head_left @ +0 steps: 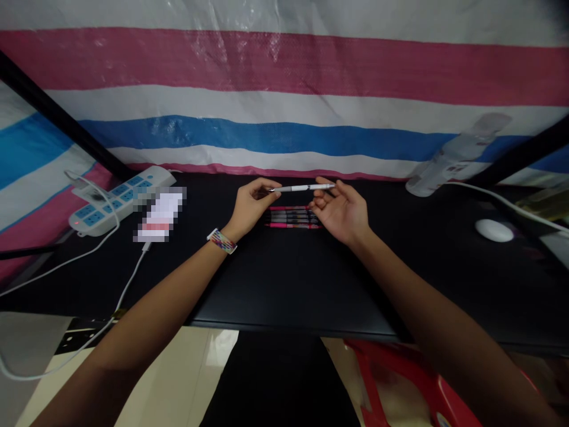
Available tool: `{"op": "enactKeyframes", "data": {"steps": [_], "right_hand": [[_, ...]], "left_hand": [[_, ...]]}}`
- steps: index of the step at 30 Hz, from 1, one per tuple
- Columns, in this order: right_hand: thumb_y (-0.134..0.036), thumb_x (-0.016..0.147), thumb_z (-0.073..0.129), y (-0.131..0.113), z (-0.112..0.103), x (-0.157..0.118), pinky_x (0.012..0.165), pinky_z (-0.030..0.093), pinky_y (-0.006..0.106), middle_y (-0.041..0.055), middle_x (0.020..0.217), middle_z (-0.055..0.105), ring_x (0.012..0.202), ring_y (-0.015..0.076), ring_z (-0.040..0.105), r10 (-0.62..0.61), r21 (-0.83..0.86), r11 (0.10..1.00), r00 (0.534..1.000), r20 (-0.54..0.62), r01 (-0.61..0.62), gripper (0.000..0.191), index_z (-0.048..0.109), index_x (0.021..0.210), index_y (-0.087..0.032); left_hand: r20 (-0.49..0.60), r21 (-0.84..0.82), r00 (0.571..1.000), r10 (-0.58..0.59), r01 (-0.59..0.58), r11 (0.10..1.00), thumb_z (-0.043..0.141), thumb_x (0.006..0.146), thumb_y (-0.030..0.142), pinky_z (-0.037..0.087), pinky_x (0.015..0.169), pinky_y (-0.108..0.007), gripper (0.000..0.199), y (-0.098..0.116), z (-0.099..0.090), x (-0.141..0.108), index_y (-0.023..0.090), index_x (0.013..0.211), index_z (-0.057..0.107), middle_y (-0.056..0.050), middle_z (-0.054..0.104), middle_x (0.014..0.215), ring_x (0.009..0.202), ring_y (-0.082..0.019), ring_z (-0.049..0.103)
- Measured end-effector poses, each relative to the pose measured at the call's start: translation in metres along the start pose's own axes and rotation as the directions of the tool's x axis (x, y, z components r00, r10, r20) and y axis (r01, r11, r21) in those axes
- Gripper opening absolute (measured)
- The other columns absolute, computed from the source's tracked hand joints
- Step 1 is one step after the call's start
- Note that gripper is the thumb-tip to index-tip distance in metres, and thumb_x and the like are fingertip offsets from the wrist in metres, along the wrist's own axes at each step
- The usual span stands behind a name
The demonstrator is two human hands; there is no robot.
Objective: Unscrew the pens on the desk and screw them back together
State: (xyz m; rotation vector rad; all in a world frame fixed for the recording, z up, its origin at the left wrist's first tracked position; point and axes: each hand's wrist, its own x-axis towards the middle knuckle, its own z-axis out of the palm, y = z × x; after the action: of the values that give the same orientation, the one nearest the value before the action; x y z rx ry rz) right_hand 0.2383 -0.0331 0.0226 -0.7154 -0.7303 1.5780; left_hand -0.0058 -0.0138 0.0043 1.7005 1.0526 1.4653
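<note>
At the far left of the black worktop (284, 284) lies a white power strip (118, 198) with blue sockets, a cable plugged into it, and just to its right a blurred white object (159, 214) with a white cord (128, 284) trailing off the front edge. Right of that, the left hand (249, 207), a colourful band (221, 241) on its wrist, pinches 1 end of a white pen (302, 188) between thumb and fingertips. The pen runs level, its long axis left to right, held above the worktop; which end is the tip I cannot tell. The right hand (341, 210) has the other end in a loose fingertip grip, palm up. Directly below the pen, a row of pink and black pens (293, 217) lies flat, parallel to it. Farther right, a clear plastic bottle (457, 155) leans against the striped tarp (284, 77); its contents cannot be made out. A white mouse (493, 230) sits near the right edge.
</note>
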Motion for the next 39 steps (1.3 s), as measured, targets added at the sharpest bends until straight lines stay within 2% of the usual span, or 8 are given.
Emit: {"op": "enactKeyframes", "data": {"steps": [3,7,11,15,20,33,36,39], "right_hand": [[-0.034,0.091,0.082,0.002,-0.007,0.004,0.084,0.064,0.04,0.0039,0.09,0.079,0.075,0.0183,0.068,-0.2,-0.303,0.933,0.98,0.016,0.196,0.015,0.088,0.103,-0.026],[-0.029,0.089,0.084,0.011,-0.022,0.014,0.086,0.064,0.043,0.0032,0.093,0.082,0.081,0.0213,0.075,-0.385,-0.604,0.715,0.92,0.078,0.351,0.01,0.088,0.097,-0.028],[-0.029,0.093,0.076,0.017,-0.032,0.02,0.091,0.065,0.047,0.0063,0.104,0.087,0.089,0.0256,0.08,-0.418,-0.759,0.531,0.896,0.152,0.377,0.017,0.088,0.104,-0.025],[-0.024,0.096,0.069,0.018,-0.035,0.019,0.099,0.064,0.05,0.0069,0.116,0.088,0.1,0.0283,0.081,-0.379,-0.873,0.317,0.893,0.242,0.371,0.023,0.088,0.109,-0.026],[-0.016,0.097,0.065,0.018,-0.035,0.017,0.106,0.06,0.056,0.0093,0.116,0.087,0.111,0.0331,0.079,-0.329,-0.903,0.08,0.866,0.376,0.423,0.03,0.089,0.113,-0.025],[-0.016,0.098,0.062,0.021,-0.035,0.015,0.107,0.059,0.06,0.0121,0.118,0.087,0.113,0.0363,0.077,-0.315,-0.887,0.017,0.844,0.434,0.462,0.031,0.088,0.115,-0.022],[-0.019,0.098,0.062,0.021,-0.034,0.014,0.108,0.06,0.058,0.0118,0.12,0.086,0.115,0.0347,0.079,-0.352,-0.882,0.082,0.841,0.411,0.465,0.031,0.087,0.116,-0.023],[-0.026,0.099,0.062,0.022,-0.032,0.015,0.112,0.06,0.057,0.0105,0.127,0.086,0.121,0.0326,0.079,-0.407,-0.863,0.258,0.859,0.311,0.434,0.03,0.087,0.116,-0.025]], "left_hand": [[0.0,0.013,1.0,0.017,-0.017,1.0,0.086,0.091,0.023,0.062,0.086,-0.037,0.014,-0.002,0.0,0.0,0.025,0.105,0.083,-0.004,0.084,0.101,0.09,-0.02,0.075],[0.028,0.088,0.999,0.016,-0.019,0.996,0.082,0.092,0.02,0.06,0.085,-0.036,0.012,-0.003,-0.001,-0.001,0.024,0.104,0.081,-0.004,0.083,0.1,0.089,-0.019,0.075],[0.065,0.222,0.998,-0.005,-0.009,0.975,0.08,0.096,0.021,0.06,0.091,-0.039,0.013,-0.004,-0.001,-0.003,0.024,0.108,0.083,-0.005,0.085,0.105,0.096,-0.022,0.077],[0.105,0.38,0.994,0.005,-0.045,0.924,0.076,0.098,0.022,0.057,0.091,-0.042,0.01,-0.005,-0.004,-0.004,0.025,0.101,0.085,-0.006,0.084,0.102,0.095,-0.024,0.075],[0.126,0.504,0.992,-0.006,-0.059,0.862,0.075,0.096,0.023,0.053,0.092,-0.045,0.01,-0.009,-0.007,-0.003,0.026,0.094,0.084,-0.006,0.083,0.098,0.092,-0.026,0.071],[0.136,0.55,0.991,-0.017,-0.061,0.833,0.071,0.095,0.02,0.052,0.102,-0.051,0.016,-0.012,-0.007,-0.004,0.027,0.096,0.085,-0.006,0.082,0.099,0.097,-0.029,0.069],[0.12,0.502,0.992,-0.024,-0.04,0.864,0.069,0.098,0.019,0.052,0.103,-0.05,0.016,-0.009,-0.004,-0.004,0.026,0.099,0.083,-0.006,0.083,0.104,0.102,-0.029,0.072],[0.066,0.39,0.997,-0.035,0.007,0.921,0.066,0.103,0.021,0.054,0.104,-0.048,0.015,-0.009,0.001,-0.006,0.024,0.104,0.081,-0.007,0.082,0.11,0.107,-0.028,0.073]]}}
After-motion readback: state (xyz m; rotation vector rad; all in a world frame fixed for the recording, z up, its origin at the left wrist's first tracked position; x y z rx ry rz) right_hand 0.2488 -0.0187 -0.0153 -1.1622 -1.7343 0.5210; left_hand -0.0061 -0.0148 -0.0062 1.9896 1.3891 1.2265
